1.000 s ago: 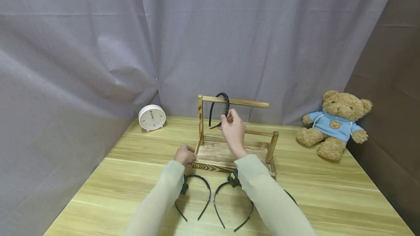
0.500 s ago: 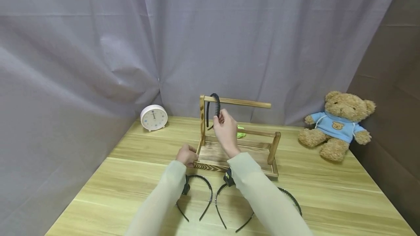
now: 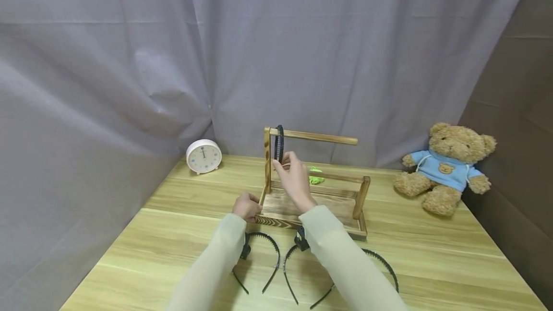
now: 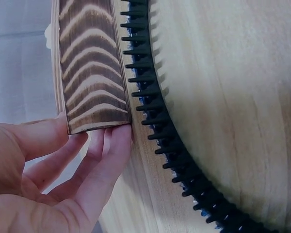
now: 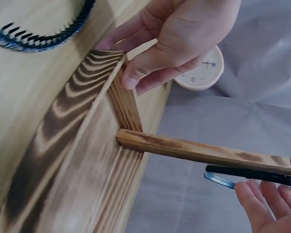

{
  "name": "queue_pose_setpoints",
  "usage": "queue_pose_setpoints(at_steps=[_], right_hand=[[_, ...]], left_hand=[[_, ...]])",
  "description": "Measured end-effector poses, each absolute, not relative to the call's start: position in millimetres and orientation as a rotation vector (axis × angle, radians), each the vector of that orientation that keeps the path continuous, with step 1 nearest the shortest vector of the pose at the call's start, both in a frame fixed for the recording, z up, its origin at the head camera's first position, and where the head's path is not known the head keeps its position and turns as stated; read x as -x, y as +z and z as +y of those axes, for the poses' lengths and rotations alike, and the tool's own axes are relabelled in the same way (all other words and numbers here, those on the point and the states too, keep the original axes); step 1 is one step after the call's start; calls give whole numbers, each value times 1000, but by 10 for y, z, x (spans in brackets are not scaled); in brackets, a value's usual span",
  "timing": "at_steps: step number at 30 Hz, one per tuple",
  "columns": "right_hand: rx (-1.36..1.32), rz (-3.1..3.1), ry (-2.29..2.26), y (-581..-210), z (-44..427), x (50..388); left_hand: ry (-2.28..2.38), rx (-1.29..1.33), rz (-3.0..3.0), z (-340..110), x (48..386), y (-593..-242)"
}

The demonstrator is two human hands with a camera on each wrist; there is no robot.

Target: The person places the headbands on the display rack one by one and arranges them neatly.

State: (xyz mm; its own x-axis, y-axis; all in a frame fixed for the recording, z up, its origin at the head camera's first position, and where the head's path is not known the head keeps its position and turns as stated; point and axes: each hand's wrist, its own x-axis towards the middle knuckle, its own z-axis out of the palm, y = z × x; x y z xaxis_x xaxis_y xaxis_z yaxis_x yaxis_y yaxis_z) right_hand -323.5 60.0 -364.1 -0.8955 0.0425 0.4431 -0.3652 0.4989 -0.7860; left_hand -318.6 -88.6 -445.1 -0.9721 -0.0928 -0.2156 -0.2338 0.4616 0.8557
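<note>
Head view alone: teddy bear (image 3: pixel 449 169) right of rack (image 3: pixel 332 202) and held headband (image 3: pixel 279 144).

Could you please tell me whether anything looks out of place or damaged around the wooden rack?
One small thing: a bright green item lies behind the wooden rack, partly hidden and too small to identify, a stray-looking patch of colour there. Nothing looks spilled or broken.

head: forward and down over tabletop (image 3: pixel 432 244), rack (image 3: pixel 341 203) mid-frame | left wrist: close-up, rack's end | right wrist: close, rolled sideways (clock (image 5: pixel 200 75) turned too) | both wrists share: left hand (image 4: pixel 63 179) at rack's corner
</note>
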Motion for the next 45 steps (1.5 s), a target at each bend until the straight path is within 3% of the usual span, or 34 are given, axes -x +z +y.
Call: queue_pose_setpoints(at_steps=[45], right_hand=[[-262,-2614,1445,-3773,1232,2454]], left_hand=[[1502,281,2524,-912,3193,-4449]])
